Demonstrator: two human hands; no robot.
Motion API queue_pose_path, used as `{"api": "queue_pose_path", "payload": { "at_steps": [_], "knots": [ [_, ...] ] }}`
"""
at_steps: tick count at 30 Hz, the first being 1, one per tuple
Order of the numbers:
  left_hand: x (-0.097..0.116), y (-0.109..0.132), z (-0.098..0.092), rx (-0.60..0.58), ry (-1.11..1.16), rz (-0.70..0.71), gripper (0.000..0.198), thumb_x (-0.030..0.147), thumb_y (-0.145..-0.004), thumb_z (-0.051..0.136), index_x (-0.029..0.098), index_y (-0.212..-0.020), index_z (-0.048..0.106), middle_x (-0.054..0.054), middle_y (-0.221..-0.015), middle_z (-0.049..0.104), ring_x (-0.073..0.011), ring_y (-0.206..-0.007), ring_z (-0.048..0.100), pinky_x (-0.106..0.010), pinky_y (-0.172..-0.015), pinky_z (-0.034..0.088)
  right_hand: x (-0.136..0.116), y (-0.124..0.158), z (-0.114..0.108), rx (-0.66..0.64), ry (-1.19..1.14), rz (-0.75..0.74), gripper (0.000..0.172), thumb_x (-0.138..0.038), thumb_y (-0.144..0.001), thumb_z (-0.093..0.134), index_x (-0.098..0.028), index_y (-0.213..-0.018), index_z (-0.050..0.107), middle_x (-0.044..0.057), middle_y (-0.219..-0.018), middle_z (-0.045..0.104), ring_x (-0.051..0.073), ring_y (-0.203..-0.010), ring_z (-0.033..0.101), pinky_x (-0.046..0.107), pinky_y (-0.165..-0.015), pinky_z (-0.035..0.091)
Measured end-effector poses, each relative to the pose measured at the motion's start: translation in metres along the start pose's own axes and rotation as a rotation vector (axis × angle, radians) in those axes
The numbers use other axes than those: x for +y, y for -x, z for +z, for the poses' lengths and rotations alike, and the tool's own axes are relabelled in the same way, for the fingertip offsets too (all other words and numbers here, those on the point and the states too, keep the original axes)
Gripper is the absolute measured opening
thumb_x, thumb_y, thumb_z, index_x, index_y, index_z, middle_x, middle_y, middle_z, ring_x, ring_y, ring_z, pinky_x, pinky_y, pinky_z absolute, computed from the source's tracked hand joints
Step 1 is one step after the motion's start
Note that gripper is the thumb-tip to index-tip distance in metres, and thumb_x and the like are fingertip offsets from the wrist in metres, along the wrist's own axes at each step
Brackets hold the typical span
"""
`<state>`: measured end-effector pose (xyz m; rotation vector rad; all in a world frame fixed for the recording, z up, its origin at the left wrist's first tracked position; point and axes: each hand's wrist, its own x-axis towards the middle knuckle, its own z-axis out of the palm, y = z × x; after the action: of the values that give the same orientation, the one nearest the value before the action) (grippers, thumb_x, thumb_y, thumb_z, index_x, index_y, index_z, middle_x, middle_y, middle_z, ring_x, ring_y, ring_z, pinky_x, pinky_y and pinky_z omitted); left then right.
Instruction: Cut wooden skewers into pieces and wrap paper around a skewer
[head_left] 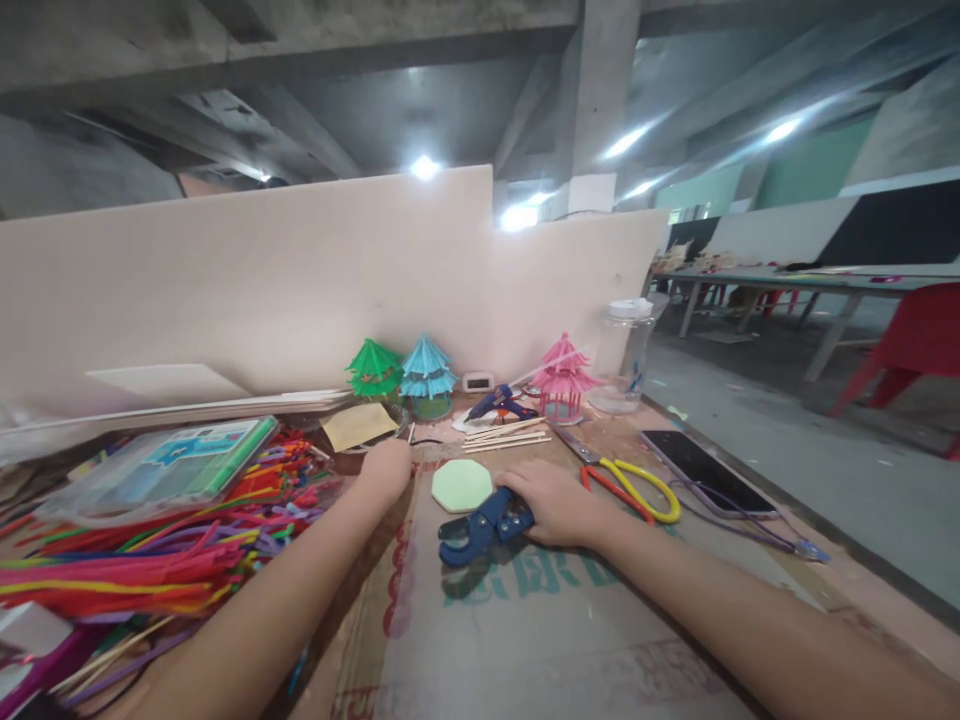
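Head view is showing masses of bright fuzzy stems (172, 545) spreading over the surface (540, 640) left of the left grip (386, 472), with a clear plastic case (210, 455) lying across them. Just beyond that grip, a yellow sheet (360, 427) is lying, and a green tiered model (373, 367) is standing behind it. The left grip is hiding its fingertips from me, so I can't tell whether it's closing on anything. Beyond it, slightly right, a blue tiered model (427, 367) is standing. Between both grips a pale green octagon (461, 485) is lying flat, and the right grip (551, 500) is clasping a dark blue cutter (487, 525). Beyond the octagon, thin sticks (506, 436) are lying near a glue gun (499, 402). Past the right grip a pink tiered model (564, 375) is standing; scissors (602, 463) are resting right of that grip, a clear jar (619, 365) is standing farther back, and a phone (705, 470) is lying beside the scissors.
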<state>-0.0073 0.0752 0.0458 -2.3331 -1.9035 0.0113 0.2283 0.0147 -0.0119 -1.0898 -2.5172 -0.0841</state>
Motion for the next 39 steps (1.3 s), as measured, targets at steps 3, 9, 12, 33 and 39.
{"api": "queue_pose_path", "payload": {
  "at_steps": [3,9,12,33,39],
  "knots": [
    [0.002,-0.001,0.011,-0.025,0.001,-0.028,0.034,0.032,-0.09,0.057,0.015,-0.12,0.055,-0.01,-0.12,0.059,-0.0223,-0.101,0.061,-0.042,-0.084,0.053,0.002,0.0,0.001,0.017,0.003,-0.022,0.04,-0.019,-0.068,0.064,-0.014,-0.107,0.058,0.012,-0.098,0.066,0.026,-0.092,0.058,0.035,-0.077,0.042],
    [-0.004,0.0,0.003,0.001,0.033,-0.079,0.033,0.033,-0.09,0.058,0.014,-0.118,0.056,-0.01,-0.117,0.06,-0.0212,-0.099,0.061,-0.041,-0.083,0.054,0.0,0.001,0.0,0.051,0.012,-0.012,0.04,-0.017,-0.066,0.064,-0.014,-0.105,0.06,0.013,-0.097,0.066,0.026,-0.092,0.059,0.037,-0.078,0.044],
    [-0.006,0.009,-0.02,0.095,0.078,-0.086,0.026,0.033,-0.092,0.053,0.013,-0.107,0.06,-0.007,-0.102,0.065,-0.0184,-0.089,0.063,-0.037,-0.078,0.053,-0.003,-0.002,-0.004,0.123,-0.029,0.064,0.037,-0.019,-0.064,0.067,-0.014,-0.1,0.061,0.013,-0.098,0.066,0.028,-0.094,0.06,0.039,-0.08,0.046],
    [0.012,0.085,-0.079,0.86,0.531,0.634,0.028,0.016,-0.089,0.041,0.021,-0.103,0.065,-0.001,-0.083,0.073,-0.0138,-0.073,0.067,-0.02,-0.065,0.051,0.004,0.001,-0.095,0.821,0.068,0.08,0.048,-0.019,-0.07,0.057,-0.019,-0.118,0.048,0.013,-0.11,0.063,0.029,-0.102,0.059,0.044,-0.088,0.048],
    [0.011,0.083,-0.076,0.863,0.518,0.705,0.027,0.012,-0.088,0.042,0.021,-0.102,0.062,-0.002,-0.087,0.072,-0.0135,-0.075,0.067,-0.02,-0.065,0.05,-0.004,0.005,-0.104,0.886,0.215,-0.03,0.037,-0.017,-0.069,0.051,-0.02,-0.107,0.052,0.01,-0.094,0.068,0.025,-0.086,0.063,0.037,-0.075,0.05]
  ]
}}
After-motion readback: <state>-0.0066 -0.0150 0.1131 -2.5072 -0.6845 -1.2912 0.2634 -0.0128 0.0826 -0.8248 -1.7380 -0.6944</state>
